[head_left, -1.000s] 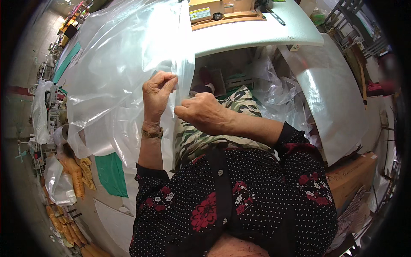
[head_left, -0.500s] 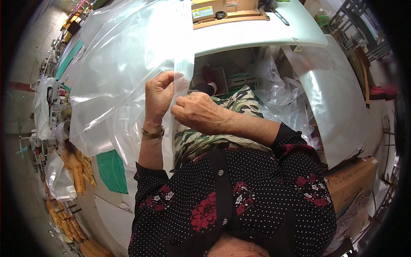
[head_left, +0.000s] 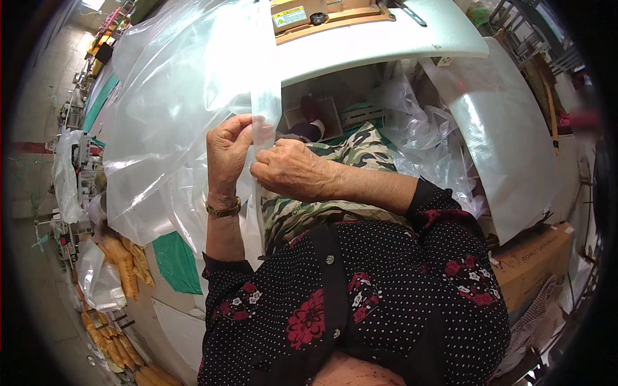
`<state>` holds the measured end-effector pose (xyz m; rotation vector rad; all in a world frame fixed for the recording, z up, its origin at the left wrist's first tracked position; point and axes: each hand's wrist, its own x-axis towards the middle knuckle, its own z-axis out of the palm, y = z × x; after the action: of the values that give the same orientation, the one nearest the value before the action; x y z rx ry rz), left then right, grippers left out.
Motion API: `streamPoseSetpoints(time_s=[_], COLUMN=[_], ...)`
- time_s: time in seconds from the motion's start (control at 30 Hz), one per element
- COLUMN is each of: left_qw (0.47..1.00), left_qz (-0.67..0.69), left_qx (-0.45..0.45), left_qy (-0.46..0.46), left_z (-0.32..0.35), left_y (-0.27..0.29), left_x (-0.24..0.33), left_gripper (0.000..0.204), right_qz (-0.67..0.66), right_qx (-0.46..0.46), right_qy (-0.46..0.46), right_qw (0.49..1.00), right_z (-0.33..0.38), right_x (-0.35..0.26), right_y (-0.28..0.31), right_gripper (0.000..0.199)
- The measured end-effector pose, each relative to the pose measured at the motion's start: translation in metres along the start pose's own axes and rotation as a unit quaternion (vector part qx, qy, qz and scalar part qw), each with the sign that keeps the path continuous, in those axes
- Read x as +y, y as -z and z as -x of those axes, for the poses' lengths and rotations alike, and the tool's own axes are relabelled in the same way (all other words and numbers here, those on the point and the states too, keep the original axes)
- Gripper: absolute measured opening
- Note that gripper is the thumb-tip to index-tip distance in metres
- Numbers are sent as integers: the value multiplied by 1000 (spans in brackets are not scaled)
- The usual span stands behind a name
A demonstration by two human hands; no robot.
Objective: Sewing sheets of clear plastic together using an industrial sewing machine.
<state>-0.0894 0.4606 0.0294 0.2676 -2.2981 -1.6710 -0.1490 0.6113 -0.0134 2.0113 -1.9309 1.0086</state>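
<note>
A large clear plastic sheet (head_left: 174, 109) drapes over the left part of the white table (head_left: 360, 55) and hangs down past its front edge. Along its right side runs a folded, doubled strip. My left hand (head_left: 226, 149) pinches this strip, its fingertips partly behind the see-through film. Just below and to the right, my right hand (head_left: 293, 168) is curled closed on the same edge, knuckles up. The two hands are close together, over my lap in camouflage cloth. What lies inside the right fist is mostly hidden.
An orange-brown machine base (head_left: 335, 19) with a caution label stands on the table, a dark tool (head_left: 412, 14) beside it. More clear film (head_left: 425, 122) bunches below the table at right. A cardboard box (head_left: 534, 260) sits at lower right, green cloth (head_left: 177, 262) at lower left.
Both hands and the strip of plastic appear slightly further left, along with a small shift of the whole view. Both hands keep their grip on the sheet's edge.
</note>
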Motion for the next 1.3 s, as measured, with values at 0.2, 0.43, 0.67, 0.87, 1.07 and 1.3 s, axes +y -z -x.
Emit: streamPoseSetpoints(time_s=[0.2, 0.43, 0.67, 0.87, 1.07, 1.3], left_qw=[998, 936, 788, 801, 869, 962], left_qz=[27, -288, -550, -559, -433, -158], left_qx=[49, 170, -56, -74, 119, 221], left_qy=[7, -110, -271, -200, -208, -17], left_z=[4, -3, -21, -15, -8, -5], left_y=[-7, 13, -1, 1, -21, -34], left_x=[2, 53, 108, 51, -63, -99], left_gripper=[11, 10, 7, 11, 3, 6], right_qz=[18, -317, 118, 7, -379, 80], right_qx=[-20, 405, -24, 157, 46, -63], right_qy=[26, -232, -537, -167, -128, 58], right_qw=[999, 826, 835, 973, 915, 993], right_z=[-5, -14, -160, -141, -29, -22], right_x=[3, 60, 5, 27, 91, 133], right_y=[3, -16, -18, -91, -108, 12], right_gripper=[13, 43, 37, 56, 18, 15])
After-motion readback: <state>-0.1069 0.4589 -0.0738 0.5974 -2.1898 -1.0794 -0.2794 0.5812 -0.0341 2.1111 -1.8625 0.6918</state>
